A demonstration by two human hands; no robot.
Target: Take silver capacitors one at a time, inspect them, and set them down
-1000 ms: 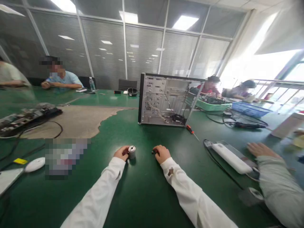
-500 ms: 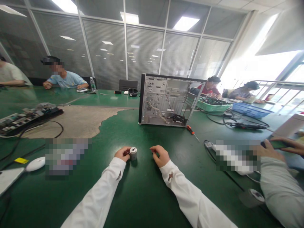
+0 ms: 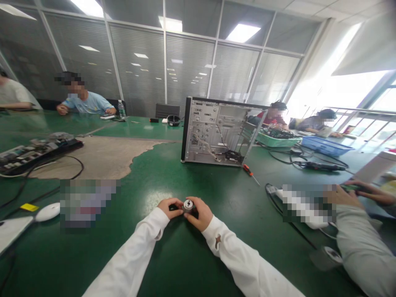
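Observation:
A short metal cylinder [image 3: 188,206] with dark openings in its light top stands upright between my hands, low over or on the green table. My right hand [image 3: 201,213] is closed round its right side, with the thumb in front and a finger behind. From the left, my left hand [image 3: 170,207] has its thumb and fingers curled against the cylinder. The cylinder's lower part is partly hidden by my fingers, so I cannot tell whether it rests on the table.
Ahead stands an opened computer case [image 3: 222,132], an orange-handled screwdriver [image 3: 251,174] at its foot. At right are a power strip [image 3: 305,208], another metal cylinder [image 3: 326,258] and a co-worker's sleeve [image 3: 359,243]. At left lie a white mouse [image 3: 48,213] and cables.
The cylinder has moved right and slightly nearer with my left hand. My right hand has come left and closed on it; before, that hand was apart from it.

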